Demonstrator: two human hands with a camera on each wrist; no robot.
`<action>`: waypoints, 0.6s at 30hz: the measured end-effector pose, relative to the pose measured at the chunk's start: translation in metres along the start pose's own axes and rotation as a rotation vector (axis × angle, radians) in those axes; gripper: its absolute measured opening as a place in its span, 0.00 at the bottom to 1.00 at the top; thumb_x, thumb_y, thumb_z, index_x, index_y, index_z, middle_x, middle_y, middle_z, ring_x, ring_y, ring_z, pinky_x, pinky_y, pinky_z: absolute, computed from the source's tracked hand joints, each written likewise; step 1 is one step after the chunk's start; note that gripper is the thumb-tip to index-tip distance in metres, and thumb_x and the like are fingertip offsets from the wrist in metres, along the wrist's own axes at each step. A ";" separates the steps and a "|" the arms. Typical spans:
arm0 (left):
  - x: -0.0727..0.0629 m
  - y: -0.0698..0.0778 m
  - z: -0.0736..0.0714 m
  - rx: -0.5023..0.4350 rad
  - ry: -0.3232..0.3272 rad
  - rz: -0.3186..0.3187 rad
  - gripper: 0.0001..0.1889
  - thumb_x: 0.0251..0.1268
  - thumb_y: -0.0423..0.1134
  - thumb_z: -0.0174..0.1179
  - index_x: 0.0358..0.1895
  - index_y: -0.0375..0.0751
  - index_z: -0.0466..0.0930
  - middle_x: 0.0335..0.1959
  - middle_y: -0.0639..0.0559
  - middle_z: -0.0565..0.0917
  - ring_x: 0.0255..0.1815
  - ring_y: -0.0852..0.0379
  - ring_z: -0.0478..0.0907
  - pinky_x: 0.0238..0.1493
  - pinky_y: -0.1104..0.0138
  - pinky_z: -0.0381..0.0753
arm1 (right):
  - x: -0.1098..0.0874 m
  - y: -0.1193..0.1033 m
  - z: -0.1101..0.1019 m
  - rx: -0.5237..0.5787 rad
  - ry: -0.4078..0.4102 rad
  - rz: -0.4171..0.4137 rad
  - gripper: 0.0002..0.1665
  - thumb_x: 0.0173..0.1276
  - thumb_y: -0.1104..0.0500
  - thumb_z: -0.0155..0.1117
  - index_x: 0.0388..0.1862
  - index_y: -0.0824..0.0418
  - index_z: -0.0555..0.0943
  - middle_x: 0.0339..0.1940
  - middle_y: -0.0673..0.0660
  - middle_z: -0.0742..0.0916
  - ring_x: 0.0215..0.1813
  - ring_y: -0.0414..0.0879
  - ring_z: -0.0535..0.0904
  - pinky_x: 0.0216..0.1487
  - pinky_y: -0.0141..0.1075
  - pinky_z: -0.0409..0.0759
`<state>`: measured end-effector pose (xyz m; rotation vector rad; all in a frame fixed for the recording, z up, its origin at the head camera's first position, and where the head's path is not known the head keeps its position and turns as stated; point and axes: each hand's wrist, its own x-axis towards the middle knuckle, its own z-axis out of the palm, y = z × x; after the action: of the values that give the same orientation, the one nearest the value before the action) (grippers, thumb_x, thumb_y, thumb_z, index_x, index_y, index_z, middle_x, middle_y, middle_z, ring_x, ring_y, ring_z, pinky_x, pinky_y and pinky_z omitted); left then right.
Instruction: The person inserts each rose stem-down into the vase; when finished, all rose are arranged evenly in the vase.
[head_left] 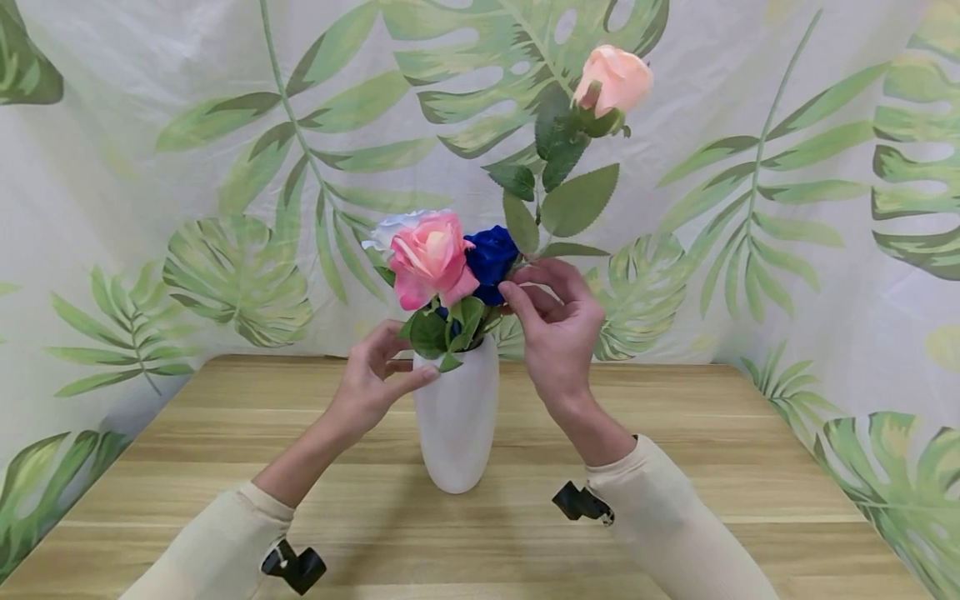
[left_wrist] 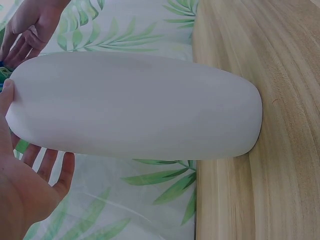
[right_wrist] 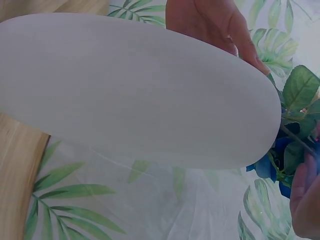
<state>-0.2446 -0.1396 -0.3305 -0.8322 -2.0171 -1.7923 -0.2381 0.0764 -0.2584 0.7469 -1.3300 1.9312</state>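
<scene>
A white vase stands upright on the wooden table. My left hand holds it at the rim, thumb in front and fingers round the far side. Out of the vase rise a pink rose, a dark blue rose and a pale blue-white flower partly behind the pink one. Just right of the blue rose, my right hand pinches the stem of a peach rose, which towers above the others with green leaves along it. In the right wrist view, a stem slants into the vase mouth.
The wooden table extends around the vase on all sides. Behind it hangs a pale cloth printed with green leaves. Small black cameras are worn at both wrists, over light sleeves.
</scene>
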 end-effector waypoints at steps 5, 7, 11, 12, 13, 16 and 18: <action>0.000 -0.001 -0.001 0.002 0.001 -0.003 0.20 0.62 0.22 0.67 0.57 0.26 0.75 0.50 0.61 0.84 0.52 0.60 0.82 0.51 0.68 0.83 | -0.001 0.002 0.000 0.017 -0.010 -0.014 0.13 0.62 0.83 0.65 0.44 0.81 0.75 0.35 0.51 0.86 0.34 0.40 0.88 0.34 0.38 0.88; 0.000 -0.001 -0.001 0.001 0.000 -0.004 0.20 0.62 0.22 0.67 0.57 0.27 0.75 0.50 0.60 0.84 0.52 0.60 0.82 0.51 0.68 0.83 | -0.002 0.002 0.000 0.015 -0.017 -0.005 0.14 0.62 0.83 0.65 0.45 0.84 0.74 0.35 0.51 0.85 0.33 0.41 0.88 0.34 0.39 0.89; 0.000 -0.001 -0.001 -0.002 -0.003 -0.003 0.21 0.61 0.21 0.67 0.57 0.29 0.75 0.50 0.61 0.84 0.52 0.60 0.82 0.51 0.68 0.83 | -0.005 0.003 0.001 0.018 -0.028 0.040 0.14 0.61 0.83 0.66 0.45 0.85 0.74 0.35 0.52 0.85 0.33 0.41 0.88 0.33 0.40 0.89; 0.000 -0.001 -0.001 -0.005 -0.004 -0.002 0.21 0.61 0.21 0.67 0.57 0.29 0.75 0.50 0.61 0.84 0.52 0.60 0.82 0.51 0.68 0.83 | -0.006 0.003 0.000 0.017 -0.030 0.053 0.14 0.61 0.84 0.66 0.45 0.85 0.74 0.35 0.52 0.85 0.33 0.41 0.88 0.33 0.40 0.89; 0.000 -0.001 -0.001 -0.006 -0.004 -0.001 0.21 0.61 0.21 0.67 0.57 0.29 0.75 0.50 0.61 0.84 0.52 0.60 0.82 0.51 0.67 0.83 | -0.007 0.004 0.000 0.017 -0.032 0.066 0.14 0.61 0.84 0.66 0.44 0.85 0.74 0.35 0.52 0.85 0.32 0.41 0.88 0.33 0.40 0.89; 0.000 -0.001 -0.001 -0.008 -0.003 0.001 0.21 0.61 0.21 0.68 0.57 0.28 0.75 0.50 0.61 0.84 0.53 0.61 0.82 0.51 0.67 0.83 | -0.009 0.005 -0.001 0.022 -0.040 0.097 0.13 0.60 0.85 0.66 0.43 0.86 0.74 0.34 0.51 0.86 0.32 0.41 0.88 0.33 0.40 0.89; 0.000 -0.001 -0.001 -0.012 -0.002 0.003 0.21 0.60 0.22 0.68 0.57 0.29 0.75 0.50 0.61 0.84 0.53 0.60 0.82 0.51 0.67 0.83 | -0.010 0.005 -0.001 0.020 -0.050 0.103 0.13 0.60 0.85 0.65 0.43 0.86 0.74 0.34 0.52 0.86 0.32 0.41 0.88 0.33 0.40 0.89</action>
<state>-0.2456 -0.1405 -0.3309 -0.8397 -2.0070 -1.8051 -0.2357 0.0740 -0.2694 0.7544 -1.4066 2.0211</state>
